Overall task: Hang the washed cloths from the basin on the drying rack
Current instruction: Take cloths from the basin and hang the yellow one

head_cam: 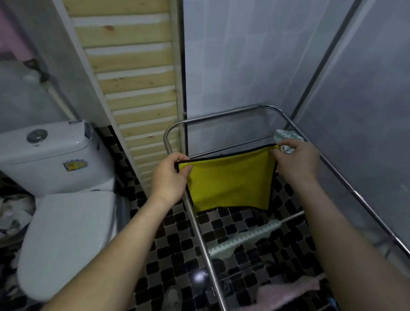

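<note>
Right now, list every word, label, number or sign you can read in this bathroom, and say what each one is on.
No text here can be read.
On the toilet tank, the yellow and blue sticker: too blurred to read.
On the yellow cloth and the drying rack: no print or label shows.

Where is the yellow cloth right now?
In the head view, the yellow cloth hangs mid-frame, pinched at its top corners by the left hand and right hand, at the far end of the drying rack, right of the toilet.
</note>
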The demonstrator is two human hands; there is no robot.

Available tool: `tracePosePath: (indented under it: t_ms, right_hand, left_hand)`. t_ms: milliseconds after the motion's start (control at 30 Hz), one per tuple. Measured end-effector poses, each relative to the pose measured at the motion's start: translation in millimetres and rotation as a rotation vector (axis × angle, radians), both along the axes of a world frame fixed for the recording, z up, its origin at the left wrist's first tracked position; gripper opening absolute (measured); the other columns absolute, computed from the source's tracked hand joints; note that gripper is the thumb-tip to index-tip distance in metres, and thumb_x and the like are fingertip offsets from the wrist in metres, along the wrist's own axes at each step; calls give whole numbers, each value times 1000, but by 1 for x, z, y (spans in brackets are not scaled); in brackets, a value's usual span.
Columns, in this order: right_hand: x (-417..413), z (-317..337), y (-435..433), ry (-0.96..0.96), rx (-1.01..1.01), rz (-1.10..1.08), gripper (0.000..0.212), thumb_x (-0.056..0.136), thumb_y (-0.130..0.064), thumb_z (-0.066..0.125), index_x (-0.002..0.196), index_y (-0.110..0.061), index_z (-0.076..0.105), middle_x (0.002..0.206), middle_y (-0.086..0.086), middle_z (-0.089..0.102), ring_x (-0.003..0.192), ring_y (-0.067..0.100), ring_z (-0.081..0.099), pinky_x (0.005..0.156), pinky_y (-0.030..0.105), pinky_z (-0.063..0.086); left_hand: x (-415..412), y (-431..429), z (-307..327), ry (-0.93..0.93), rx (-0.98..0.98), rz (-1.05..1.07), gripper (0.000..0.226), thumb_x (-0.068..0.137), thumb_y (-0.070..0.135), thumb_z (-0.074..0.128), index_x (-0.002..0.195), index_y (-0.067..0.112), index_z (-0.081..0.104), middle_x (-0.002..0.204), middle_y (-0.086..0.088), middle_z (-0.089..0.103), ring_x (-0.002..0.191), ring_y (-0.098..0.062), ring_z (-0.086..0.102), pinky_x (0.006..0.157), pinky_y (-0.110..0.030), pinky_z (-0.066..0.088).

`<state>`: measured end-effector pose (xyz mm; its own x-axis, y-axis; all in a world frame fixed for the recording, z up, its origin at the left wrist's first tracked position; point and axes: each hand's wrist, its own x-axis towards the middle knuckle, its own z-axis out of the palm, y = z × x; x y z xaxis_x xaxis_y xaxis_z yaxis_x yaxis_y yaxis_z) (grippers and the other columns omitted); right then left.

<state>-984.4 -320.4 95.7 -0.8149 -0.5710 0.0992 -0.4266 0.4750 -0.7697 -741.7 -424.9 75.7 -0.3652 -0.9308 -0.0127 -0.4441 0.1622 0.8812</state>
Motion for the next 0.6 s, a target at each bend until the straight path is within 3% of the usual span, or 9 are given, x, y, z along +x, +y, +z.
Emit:
tracePosePath:
  t_ms: [67, 200, 300, 400, 467, 533, 600]
  right_hand:
    - [0, -12, -17, 31, 14, -28, 23, 78, -26, 75, 95, -11, 75, 97, 15, 73, 90, 32, 68, 80, 38, 55]
    - [3, -31, -43, 56, 54, -68, 26, 81, -27, 72, 102, -11, 75, 115, 16, 68, 108, 32, 62, 91, 36, 51]
    - [4, -41, -53, 56, 91, -83, 27, 83, -25, 70, 106, -10, 74, 119, 17, 66, 111, 33, 60, 91, 33, 47]
    - [1, -49, -59, 66, 139, -76, 27, 84, -27, 69, 107, -13, 73, 122, 16, 64, 109, 32, 60, 89, 32, 48]
    - [-1, -53, -61, 52, 187, -53, 29, 81, -30, 70, 107, -16, 72, 124, 13, 63, 108, 30, 60, 90, 34, 49]
    - [-4, -54, -64, -16, 160, -51, 35, 76, -31, 73, 108, -16, 71, 119, 14, 64, 109, 29, 60, 90, 34, 51]
    - [-8, -48, -59, -100, 73, -107, 34, 74, -29, 69, 105, -15, 72, 98, 13, 68, 95, 27, 64, 78, 31, 53]
  left_hand:
    - [-5, -10, -7, -41, -42, 30, 12, 92, 12, 63, 103, 15, 65, 81, 8, 60, 60, -3, 53, 50, -6, 41]
    - [-13, -20, -18, -142, -85, 24, 19, 93, 13, 60, 112, 12, 64, 91, 2, 64, 62, 3, 49, 52, -5, 38]
    - [-15, -23, -28, -255, -136, -12, 25, 94, 16, 60, 119, 13, 62, 100, -5, 69, 70, -11, 56, 65, -18, 39]
    - [-18, -23, -31, -333, -216, -63, 26, 94, 14, 59, 120, 12, 62, 105, -8, 71, 84, -22, 65, 67, -14, 35]
    - [-21, -24, -31, -395, -242, -120, 29, 94, 10, 57, 123, 12, 59, 108, -10, 70, 92, -28, 66, 70, -21, 39]
    - [-24, -26, -31, -481, -253, -183, 40, 90, 2, 55, 128, 14, 54, 106, -12, 69, 95, -31, 65, 74, -31, 45]
    - [-24, -28, -29, -550, -254, -229, 53, 82, -6, 55, 130, 16, 51, 110, -12, 65, 101, -31, 61, 77, -36, 48]
